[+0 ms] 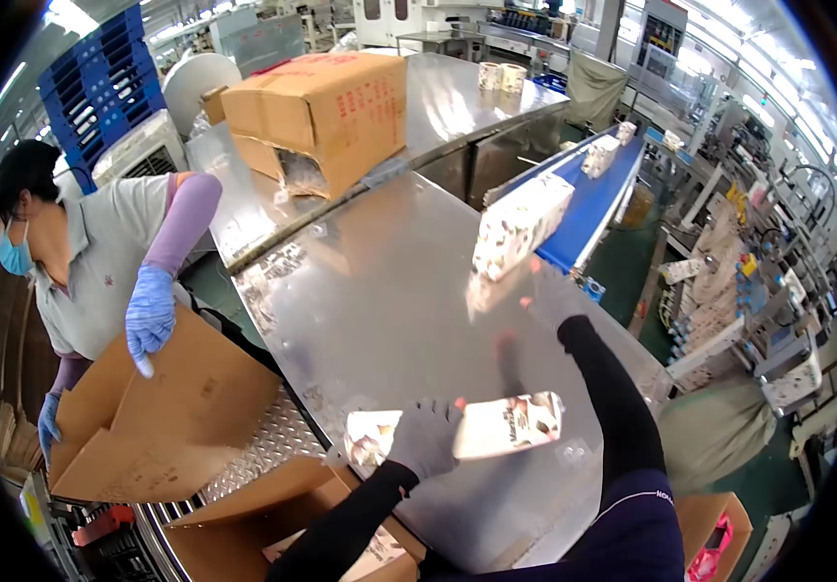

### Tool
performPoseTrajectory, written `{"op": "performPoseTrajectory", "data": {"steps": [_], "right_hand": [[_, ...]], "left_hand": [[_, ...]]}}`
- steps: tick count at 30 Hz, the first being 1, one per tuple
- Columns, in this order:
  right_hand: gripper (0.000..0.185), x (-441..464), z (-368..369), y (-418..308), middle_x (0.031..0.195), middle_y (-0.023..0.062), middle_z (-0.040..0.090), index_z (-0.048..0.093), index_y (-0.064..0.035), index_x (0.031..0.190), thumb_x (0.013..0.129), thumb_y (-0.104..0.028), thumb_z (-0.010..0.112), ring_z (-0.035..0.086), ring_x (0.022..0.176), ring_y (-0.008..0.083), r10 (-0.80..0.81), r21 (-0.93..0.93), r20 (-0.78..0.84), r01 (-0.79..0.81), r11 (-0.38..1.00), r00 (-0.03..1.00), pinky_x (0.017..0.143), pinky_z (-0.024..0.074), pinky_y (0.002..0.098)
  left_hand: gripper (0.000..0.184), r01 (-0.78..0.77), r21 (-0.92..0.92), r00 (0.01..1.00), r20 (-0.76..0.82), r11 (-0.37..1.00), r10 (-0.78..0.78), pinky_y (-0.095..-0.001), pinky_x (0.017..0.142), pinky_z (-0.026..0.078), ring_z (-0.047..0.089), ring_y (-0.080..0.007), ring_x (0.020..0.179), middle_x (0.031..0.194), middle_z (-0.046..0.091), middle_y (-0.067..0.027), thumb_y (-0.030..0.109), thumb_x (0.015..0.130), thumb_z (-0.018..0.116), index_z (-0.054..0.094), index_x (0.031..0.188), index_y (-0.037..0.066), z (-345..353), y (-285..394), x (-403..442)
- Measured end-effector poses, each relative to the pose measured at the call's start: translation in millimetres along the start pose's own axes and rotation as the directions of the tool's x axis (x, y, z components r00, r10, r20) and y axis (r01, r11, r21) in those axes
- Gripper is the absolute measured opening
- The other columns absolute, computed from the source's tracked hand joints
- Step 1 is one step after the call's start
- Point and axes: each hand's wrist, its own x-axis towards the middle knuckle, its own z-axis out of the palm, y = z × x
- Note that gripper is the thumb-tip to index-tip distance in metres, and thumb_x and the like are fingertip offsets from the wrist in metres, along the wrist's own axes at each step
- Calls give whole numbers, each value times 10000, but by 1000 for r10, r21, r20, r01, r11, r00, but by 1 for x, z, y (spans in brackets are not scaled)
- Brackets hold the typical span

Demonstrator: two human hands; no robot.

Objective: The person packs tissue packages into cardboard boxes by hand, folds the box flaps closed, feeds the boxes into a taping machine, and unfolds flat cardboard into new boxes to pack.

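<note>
My left hand (pixel 425 438), in a grey glove, lies over a long printed pack (pixel 511 427) near the front of the metal table, its fingers bent round the pack's top. My right hand (pixel 551 296), also gloved in grey with reddish fingertips, is stretched toward another printed pack (pixel 523 221) at the end of the blue conveyor belt (pixel 574 225). Its fingers are apart, with nothing between them. Below my left forearm, an open carton (pixel 234 514) holds a printed pack, partly hidden by the arm.
At the left, a co-worker (pixel 108 242) in blue gloves holds an open carton (pixel 171 417). A large torn carton (pixel 341 112) stands on the metal table (pixel 380 262). More packs (pixel 600 155) sit farther up the belt. Machinery lines the right side.
</note>
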Motion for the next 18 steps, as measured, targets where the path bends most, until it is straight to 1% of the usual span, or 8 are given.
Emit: {"op": "performPoseTrajectory", "data": {"steps": [4, 5, 8, 10, 13, 14, 15, 18], "right_hand": [[656, 132, 32, -7, 1597, 87, 277, 280, -140, 1530, 911, -161, 497, 249, 1476, 271, -81, -242, -242, 21, 970, 967, 1083, 322, 476], [673, 159, 53, -21, 1607, 78, 255, 279, -144, 1530, 906, -203, 523, 235, 1482, 269, -145, -291, -277, 61, 955, 950, 1106, 300, 479], [829, 194, 72, -100, 1506, 126, 399, 385, -86, 1459, 775, -441, 689, 353, 1412, 283, -173, -172, 9, 172, 970, 985, 1081, 326, 487], [901, 178, 37, -149, 1361, 150, 531, 499, -50, 1343, 659, -576, 757, 470, 1304, 309, -160, -165, -3, 157, 974, 987, 1054, 360, 480], [802, 114, -4, -169, 1263, 159, 597, 592, -38, 1244, 738, -655, 672, 518, 1225, 346, -269, 128, -80, 277, 952, 960, 1056, 349, 499], [994, 107, -4, -163, 1258, 179, 590, 528, -35, 1325, 607, -684, 750, 507, 1241, 348, -324, 392, 63, 275, 878, 944, 1043, 385, 464], [1091, 91, 0, -155, 1304, 191, 552, 416, -42, 1430, 595, -646, 775, 502, 1249, 336, -376, 396, 30, 334, 856, 926, 1022, 417, 431], [1151, 22, 9, -114, 1369, 189, 491, 352, -42, 1462, 571, -612, 806, 510, 1242, 344, -332, 281, -25, 326, 903, 943, 1035, 413, 442]], "left_hand": [[747, -27, 28, 999, 29, 999, 26, -372, 821, 418, 546, -249, 959, 1029, 567, -109, 375, 745, 659, 468, 1371, 15, 7, -3, 4], [742, -28, 55, 999, 39, 998, 26, -364, 828, 417, 546, -246, 964, 1033, 565, -108, 374, 751, 647, 464, 1373, 12, 5, -2, 3], [814, -30, 28, 999, 29, 999, 29, -333, 838, 416, 533, -227, 985, 1025, 546, -82, 521, 742, 655, 477, 1368, 32, 1, -3, 5], [834, -21, 65, 998, 60, 998, 18, -322, 837, 415, 529, -218, 1004, 1043, 543, -76, 526, 738, 653, 462, 1388, 39, -1, 0, 7], [749, 1, 99, 993, 116, 995, -12, -331, 834, 413, 528, -217, 1015, 1088, 547, -81, 358, 763, 633, 437, 1412, 37, -19, 9, 1], [729, 6, 131, 992, 127, 991, -22, -334, 835, 413, 528, -220, 1016, 1091, 547, -81, 343, 771, 625, 441, 1407, 38, -20, 11, 1], [710, 12, 163, 990, 135, 987, -34, -336, 835, 412, 529, -222, 1017, 1094, 547, -82, 329, 778, 616, 444, 1403, 39, -21, 11, 1], [665, 51, 176, 989, 125, 983, -73, -341, 801, 414, 530, -221, 1004, 1085, 555, -73, 314, 756, 611, 470, 1355, 60, -15, 20, -11]]}}
